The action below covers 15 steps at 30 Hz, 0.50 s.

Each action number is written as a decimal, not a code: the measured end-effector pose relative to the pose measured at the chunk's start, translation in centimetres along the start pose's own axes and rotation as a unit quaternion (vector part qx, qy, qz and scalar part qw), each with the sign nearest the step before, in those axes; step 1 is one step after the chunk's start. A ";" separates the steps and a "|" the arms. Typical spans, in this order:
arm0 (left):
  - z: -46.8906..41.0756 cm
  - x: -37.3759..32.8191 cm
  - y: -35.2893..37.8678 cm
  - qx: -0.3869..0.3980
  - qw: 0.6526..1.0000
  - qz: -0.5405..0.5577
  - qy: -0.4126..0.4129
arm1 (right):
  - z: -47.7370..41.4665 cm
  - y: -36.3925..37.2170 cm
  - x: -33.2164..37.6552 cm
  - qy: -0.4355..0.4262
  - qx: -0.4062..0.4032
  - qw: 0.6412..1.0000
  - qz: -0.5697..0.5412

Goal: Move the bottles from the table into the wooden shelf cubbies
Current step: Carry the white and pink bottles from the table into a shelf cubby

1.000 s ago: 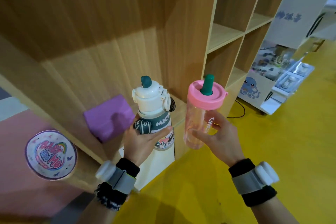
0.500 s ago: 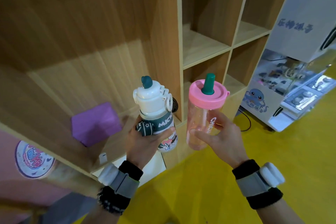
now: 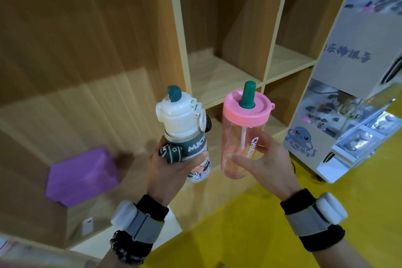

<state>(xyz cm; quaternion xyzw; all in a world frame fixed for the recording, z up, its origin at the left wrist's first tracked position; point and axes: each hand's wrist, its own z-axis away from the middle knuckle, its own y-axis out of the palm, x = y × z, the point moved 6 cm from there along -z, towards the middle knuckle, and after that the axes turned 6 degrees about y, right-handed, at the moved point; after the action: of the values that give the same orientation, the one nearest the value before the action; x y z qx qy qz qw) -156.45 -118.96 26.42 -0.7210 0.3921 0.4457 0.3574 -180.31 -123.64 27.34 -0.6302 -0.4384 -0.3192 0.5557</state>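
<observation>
My left hand (image 3: 165,172) grips a white bottle (image 3: 185,132) with a dark green band, cartoon print and green spout, held upright. My right hand (image 3: 263,163) holds a clear pink bottle (image 3: 241,137) with a pink lid and green straw, also upright. Both bottles hang side by side in the air in front of the wooden shelf (image 3: 180,35). Open cubbies lie just behind and above them; the nearest cubby floor (image 3: 217,76) is bare.
A purple block (image 3: 82,176) lies in the wide left cubby. A small white tag (image 3: 87,225) is stuck to the shelf's lower front. At the right stands a claw machine (image 3: 348,102) with an octopus picture. The floor (image 3: 261,235) is yellow.
The view has swung right and closer to the shelf. More open cubbies now show behind the bottles, and the round sticker at the left has left the frame. Both hands keep their bottles.
</observation>
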 end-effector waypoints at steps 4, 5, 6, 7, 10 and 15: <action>-3.3 -0.6 3.1 0.006 1.000 0.022 0.005 | -4.9 -1.6 -0.1 -0.016 0.007 1.000 0.012; -3.6 -0.8 3.3 0.011 1.000 0.021 0.009 | -5.2 -1.8 0.0 -0.022 0.002 1.000 0.013; -4.7 -1.0 4.1 0.009 1.000 0.026 0.013 | -6.8 -2.2 0.2 -0.028 -0.002 1.000 0.012; -5.5 -1.1 4.9 0.008 1.000 0.026 0.015 | -8.0 -2.6 0.1 -0.031 -0.004 0.999 0.008; -7.5 -1.5 6.7 0.000 0.999 0.034 0.024 | -11.2 -3.6 -0.1 -0.045 -0.001 0.999 0.003; -10.7 -1.6 9.6 -0.020 0.997 0.067 0.023 | -16.1 -5.1 -0.5 -0.052 0.004 0.998 -0.021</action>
<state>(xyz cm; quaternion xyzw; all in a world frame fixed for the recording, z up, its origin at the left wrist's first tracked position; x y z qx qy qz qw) -161.57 -132.01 30.06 -0.7102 0.4387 0.4595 0.3033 -183.83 -139.51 31.90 -0.6343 -0.4812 -0.2955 0.5280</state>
